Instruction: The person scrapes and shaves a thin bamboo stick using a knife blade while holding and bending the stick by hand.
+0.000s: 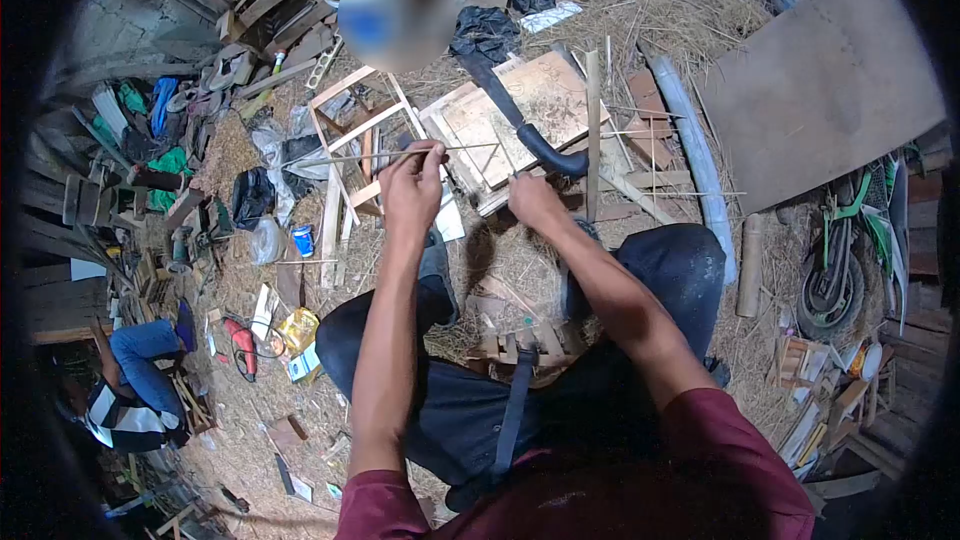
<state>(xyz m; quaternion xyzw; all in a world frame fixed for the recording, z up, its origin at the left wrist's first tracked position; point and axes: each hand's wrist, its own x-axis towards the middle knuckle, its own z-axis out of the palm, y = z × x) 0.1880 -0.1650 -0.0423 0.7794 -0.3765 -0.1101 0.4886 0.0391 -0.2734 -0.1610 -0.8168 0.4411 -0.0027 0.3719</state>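
Note:
My left hand [410, 190] is closed around a thin wooden stick [465, 147], pinched between thumb and fingers; the stick lies roughly crosswise ahead of me. My right hand [537, 203] is closed near the front edge of a pale wooden board [560, 90]. A thin line seems to rise from its fingers toward the stick's end, too fine to name. Across the board lies a long dark, blade-like piece with a thick, curved black handle [552, 153]. A light wooden frame [378, 118] stands beyond my left hand.
An upright wood strip [592, 130] and several thin sticks are right of the board. A large flat sheet [825, 85] leans at the right, above a wheel [832, 285]. A red power tool [242, 348] lies left, near another person's jeans [148, 365]. Shavings cover the ground.

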